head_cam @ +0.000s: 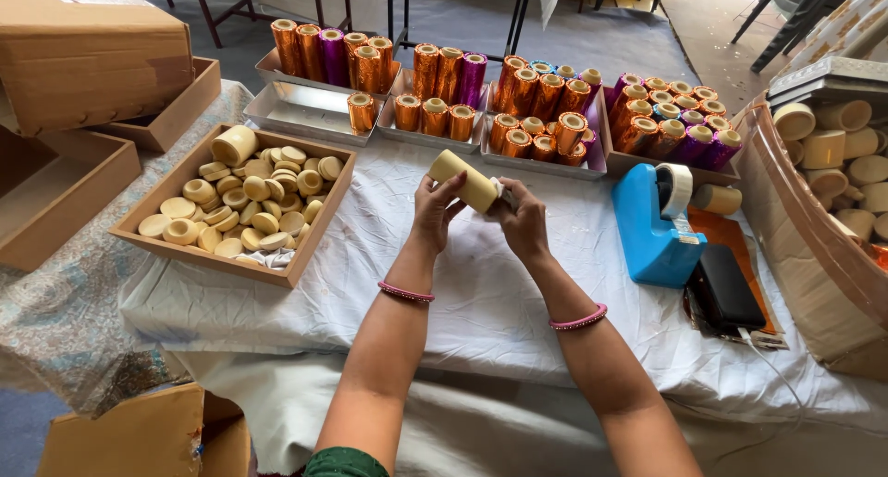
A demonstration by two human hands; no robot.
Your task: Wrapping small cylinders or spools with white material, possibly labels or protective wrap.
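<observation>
Both my hands hold a cream-coloured cylinder [461,178] above the white cloth [370,283], tilted with one end up to the left. My left hand [435,209] grips its lower left side. My right hand [520,216] pinches its right end, where a bit of white tape or paper shows. Each wrist wears a pink bangle.
A wooden tray [148,239] of cream discs lies at left. Metal trays [296,111] of foil-wrapped orange and purple cylinders line the back. A blue tape dispenser [652,227] and a black case [723,292] sit at right, beside a bin of cream cups [837,162]. Cardboard boxes [83,51] stand at far left.
</observation>
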